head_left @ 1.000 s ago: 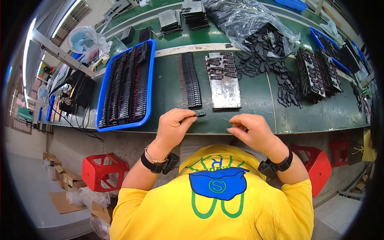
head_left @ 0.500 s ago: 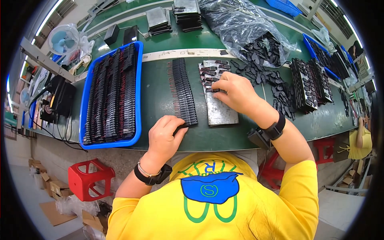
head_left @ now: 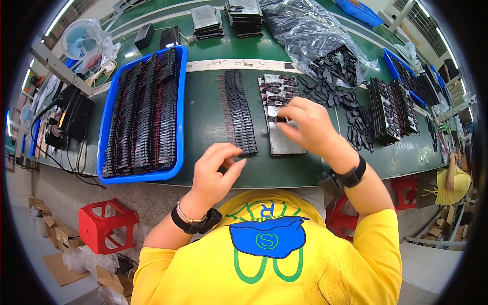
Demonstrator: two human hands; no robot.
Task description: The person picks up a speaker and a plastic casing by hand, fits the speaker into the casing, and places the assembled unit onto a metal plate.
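Note:
On the green bench, a long row of small black plastic parts with thin reddish wires (head_left: 243,114) runs away from me. My left hand (head_left: 217,170) is at its near end, thumb and forefinger apart, with nothing seen between them. To the right lies a flat grey metal plate (head_left: 287,145), its far half bearing several black pieces (head_left: 279,87). Over that plate, my right hand (head_left: 307,122) pinches a small black part (head_left: 281,120) between thumb and fingers; most of the part is hidden.
A blue tray (head_left: 181,101) packed with rows of black wired parts stands at left. Loose black pieces (head_left: 356,109) spill from a clear plastic bag (head_left: 310,30) at right. Loaded plates (head_left: 384,112) stand beyond them, metal plates (head_left: 207,21) at the back. A red stool (head_left: 108,223) is below left.
My left thumb and forefinger have spread and come off the row's near end. My right hand stays over the plate, slightly lower and to the right. The whole view has shifted a little.

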